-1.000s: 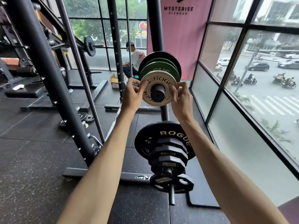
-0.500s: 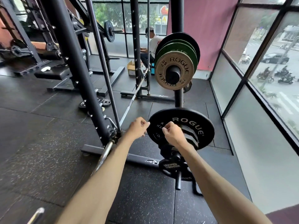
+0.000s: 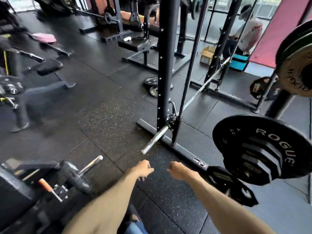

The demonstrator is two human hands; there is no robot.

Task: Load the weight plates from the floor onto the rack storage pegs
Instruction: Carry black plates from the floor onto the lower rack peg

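Rubber floor (image 3: 101, 119) lies under the empty, loosely curled left hand (image 3: 143, 169) and right hand (image 3: 179, 171); walking to the floor plates (image 3: 151, 81) risks tripping on the protruding barbell (image 3: 155, 139).

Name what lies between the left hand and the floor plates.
Head view: from left hand to floor plates, rubber mat, barbell end, rack base bar.

A seated person in a white shirt (image 3: 249, 29) beside a teal box (image 3: 239, 62), an open cardboard box (image 3: 206, 55) near it; a pink towel (image 3: 44, 38) lies far left.
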